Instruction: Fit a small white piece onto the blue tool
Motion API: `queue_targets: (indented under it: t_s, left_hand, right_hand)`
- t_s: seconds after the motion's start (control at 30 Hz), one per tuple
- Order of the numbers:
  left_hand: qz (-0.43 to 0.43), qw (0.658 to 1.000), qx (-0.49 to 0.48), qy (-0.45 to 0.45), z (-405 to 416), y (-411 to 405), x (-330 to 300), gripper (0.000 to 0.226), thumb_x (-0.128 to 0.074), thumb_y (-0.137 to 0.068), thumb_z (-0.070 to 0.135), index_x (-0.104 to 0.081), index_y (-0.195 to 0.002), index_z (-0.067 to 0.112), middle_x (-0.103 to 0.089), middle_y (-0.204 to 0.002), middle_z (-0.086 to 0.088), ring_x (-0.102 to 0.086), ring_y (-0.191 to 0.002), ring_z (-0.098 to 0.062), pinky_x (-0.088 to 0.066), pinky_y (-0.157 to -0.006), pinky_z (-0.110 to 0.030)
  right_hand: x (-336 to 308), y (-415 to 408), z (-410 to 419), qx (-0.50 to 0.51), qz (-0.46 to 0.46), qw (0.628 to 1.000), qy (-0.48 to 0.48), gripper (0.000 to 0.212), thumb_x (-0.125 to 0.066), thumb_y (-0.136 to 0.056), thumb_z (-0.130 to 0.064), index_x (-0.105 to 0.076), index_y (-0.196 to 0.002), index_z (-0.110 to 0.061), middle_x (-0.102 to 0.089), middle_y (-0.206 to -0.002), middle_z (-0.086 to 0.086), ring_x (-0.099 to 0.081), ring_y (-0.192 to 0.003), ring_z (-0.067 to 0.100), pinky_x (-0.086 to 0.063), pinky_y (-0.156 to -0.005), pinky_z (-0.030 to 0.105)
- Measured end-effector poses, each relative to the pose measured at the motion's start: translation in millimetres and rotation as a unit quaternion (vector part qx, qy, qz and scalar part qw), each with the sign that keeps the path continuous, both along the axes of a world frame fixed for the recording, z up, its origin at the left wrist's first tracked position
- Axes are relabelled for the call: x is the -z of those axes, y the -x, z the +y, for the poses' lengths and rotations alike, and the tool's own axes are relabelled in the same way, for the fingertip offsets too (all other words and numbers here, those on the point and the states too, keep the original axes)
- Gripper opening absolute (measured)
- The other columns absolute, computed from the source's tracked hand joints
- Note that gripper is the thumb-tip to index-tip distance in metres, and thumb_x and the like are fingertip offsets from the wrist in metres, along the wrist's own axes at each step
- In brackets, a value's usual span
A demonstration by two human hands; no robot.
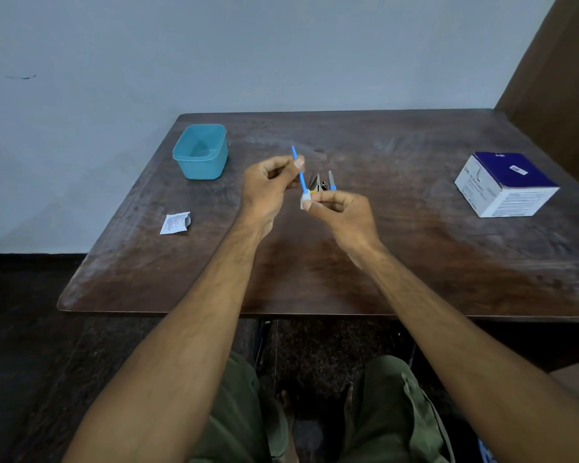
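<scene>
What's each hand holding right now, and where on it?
Left hand pinches the thin blue stick at mid-length. Right hand pinches the white piece at the stick's lower end; what that piece is cannot be told.

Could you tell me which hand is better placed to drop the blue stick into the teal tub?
Probably the left hand: it already pinches the blue stick and sits nearer the teal tub; the right hand holds the white end piece.

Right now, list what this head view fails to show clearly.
- Small tools on the table: half hidden behind both hands, too small to identify.
- White piece at the blue stick's lower end: right hand covers part.
- Box print: too small.
- Torn sachet text: too small.
</scene>
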State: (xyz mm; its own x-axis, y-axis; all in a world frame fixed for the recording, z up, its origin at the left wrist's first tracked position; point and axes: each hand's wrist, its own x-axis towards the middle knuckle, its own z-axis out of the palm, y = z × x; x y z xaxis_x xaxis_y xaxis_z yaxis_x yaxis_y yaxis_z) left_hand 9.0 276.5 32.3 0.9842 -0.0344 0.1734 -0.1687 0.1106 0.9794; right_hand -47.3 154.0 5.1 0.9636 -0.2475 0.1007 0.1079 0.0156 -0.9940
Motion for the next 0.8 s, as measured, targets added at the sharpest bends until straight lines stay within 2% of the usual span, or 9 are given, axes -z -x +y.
queue_targets:
  t_s: [0.1, 0.23, 0.37, 0.53, 0.63, 0.7, 0.8]
  left_hand:
    - [0.001, 1.0, 0.003, 0.003, 2, 1, -3, 0.009, -0.068, -0.088, 0.01, -0.072, -0.095, 0.006, -0.069, -0.077, -0.003, -0.064, -0.07, -0.009, -0.055, -0.067, -0.02]
    - [-0.008, 0.999, 0.025, 0.02, 2, 6, -6, 0.009, -0.062, -0.091, 0.006, -0.071, -0.094, 0.007, -0.072, -0.073, 0.005, -0.066, -0.069, -0.007, -0.056, -0.072, -0.022]
    - [-0.018, 0.999, 0.015, 0.033, 9, 3, -12, 0.019, -0.058, -0.094, 0.004, -0.07, -0.084, 0.014, -0.073, -0.075, 0.009, -0.066, -0.074, -0.006, -0.056, -0.08, -0.029]
    - [-0.009, 0.999, 0.018, 0.049, 10, 4, -8, 0.014, -0.058, -0.093, 0.003, -0.071, -0.09, 0.009, -0.072, -0.077, 0.003, -0.066, -0.072, -0.008, -0.056, -0.073, -0.023]
    - [-0.007, 0.998, 0.028, 0.056, 8, 5, -6, 0.013, -0.057, -0.094, 0.004, -0.07, -0.094, 0.005, -0.073, -0.078, 0.004, -0.066, -0.073, -0.008, -0.057, -0.077, -0.026]
    - [-0.003, 0.998, 0.025, 0.061, 9, 4, -7, 0.013, -0.057, -0.094, 0.003, -0.07, -0.093, 0.006, -0.073, -0.079, 0.006, -0.067, -0.075, -0.007, -0.057, -0.08, -0.029]
    - [0.002, 0.998, 0.015, 0.063, 14, 1, -7, 0.013, -0.057, -0.094, 0.003, -0.069, -0.099, 0.002, -0.072, -0.083, 0.0, -0.066, -0.072, -0.005, -0.055, -0.075, -0.024]
  right_hand:
    - [-5, 6, 0, -0.013, 0.003, 1.0, -0.012, 0.013, -0.077, -0.078, -0.006, -0.073, -0.09, -0.002, -0.072, -0.084, 0.008, -0.063, -0.075, 0.009, -0.052, -0.074, 0.015]
    - [-23, 0, 0, -0.017, 0.006, 0.998, -0.064, 0.007, -0.078, -0.078, -0.009, -0.073, -0.081, -0.013, -0.071, -0.072, 0.002, -0.059, -0.061, 0.005, -0.044, -0.058, 0.014]
    - [-18, 3, 1, -0.037, 0.027, 0.998, -0.047, 0.008, -0.078, -0.078, -0.012, -0.074, -0.084, -0.015, -0.069, -0.068, -0.003, -0.054, -0.057, 0.002, -0.043, -0.058, 0.015]
    - [-19, 5, 1, -0.036, 0.035, 0.997, -0.057, 0.01, -0.079, -0.077, -0.012, -0.074, -0.085, -0.013, -0.07, -0.068, -0.005, -0.056, -0.058, 0.002, -0.044, -0.062, 0.018]
    - [-24, 0, 3, -0.035, 0.03, 0.997, -0.06, 0.009, -0.079, -0.077, -0.015, -0.074, -0.085, -0.016, -0.072, -0.073, -0.004, -0.06, -0.065, 0.003, -0.045, -0.065, 0.019]
    - [-22, 2, 4, -0.038, 0.033, 0.997, -0.062, 0.01, -0.079, -0.077, -0.015, -0.074, -0.086, -0.015, -0.072, -0.074, -0.003, -0.059, -0.065, 0.003, -0.046, -0.064, 0.018]
    - [-15, 6, 3, -0.044, 0.045, 0.997, -0.047, 0.011, -0.08, -0.076, -0.013, -0.074, -0.086, -0.015, -0.072, -0.076, 0.0, -0.058, -0.064, 0.003, -0.045, -0.061, 0.016]
